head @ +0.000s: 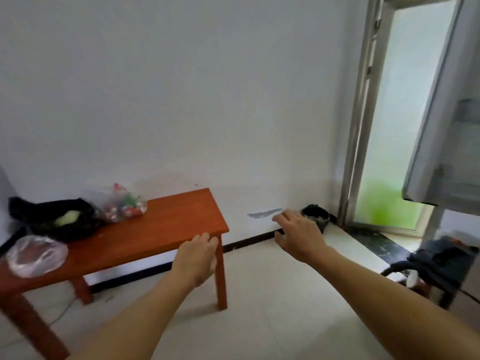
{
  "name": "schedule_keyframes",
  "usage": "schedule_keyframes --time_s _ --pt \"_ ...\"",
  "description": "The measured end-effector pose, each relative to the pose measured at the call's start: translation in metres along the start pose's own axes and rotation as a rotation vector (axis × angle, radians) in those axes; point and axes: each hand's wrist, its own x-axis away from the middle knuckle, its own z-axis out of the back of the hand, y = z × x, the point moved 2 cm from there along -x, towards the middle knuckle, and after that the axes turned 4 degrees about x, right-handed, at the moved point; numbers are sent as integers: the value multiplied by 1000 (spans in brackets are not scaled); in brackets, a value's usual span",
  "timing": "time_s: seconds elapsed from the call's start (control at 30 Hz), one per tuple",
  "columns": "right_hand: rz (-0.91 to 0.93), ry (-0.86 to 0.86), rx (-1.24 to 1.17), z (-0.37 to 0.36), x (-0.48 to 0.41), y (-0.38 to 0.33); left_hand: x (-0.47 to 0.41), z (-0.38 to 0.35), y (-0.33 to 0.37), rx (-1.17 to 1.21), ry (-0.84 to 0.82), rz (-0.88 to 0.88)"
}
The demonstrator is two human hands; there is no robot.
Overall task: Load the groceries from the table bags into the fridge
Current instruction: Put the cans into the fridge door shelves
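The left hand (pixel 198 258) and right hand (pixel 298 236) are held out, fingers loosely together. A black bag (pixel 65 216) is seen on the red table (pixel 168 222).

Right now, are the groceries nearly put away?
Done: the fridge door looks open. In hand: nothing; the left hand and right hand reach out empty. Left: the black bag, the clear bag of colourful items and the front clear bag sit on the red table.

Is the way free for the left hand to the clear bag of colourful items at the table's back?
Probably yes. The left hand is empty at the near corner of the table, and only bare tabletop lies between it and the clear bag; the black bag sits off to the side.
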Motion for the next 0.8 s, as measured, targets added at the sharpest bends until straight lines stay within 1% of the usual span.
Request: schedule_keyframes --time_s 0.2,0.33,0.53,0.67,0.73,0.8 --pt "163 -6 -96 -41 -62 -192 88 6 -176 -108 -54 175" --pt "272 -41 -112 -63 -99 -285 122 -2 -261 -111 -74 259" --pt "377 -71 -110 -105 -168 -371 130 -29 -354 -89 -97 337" --pt "414 -104 -111 -154 -233 -413 103 -49 -419 -97 -99 359" --pt "404 -119 -130 -179 -270 -429 84 -58 -452 -102 -83 365" --pt "388 -154 -150 -202 -306 -443 63 -66 -485 -106 -104 370"
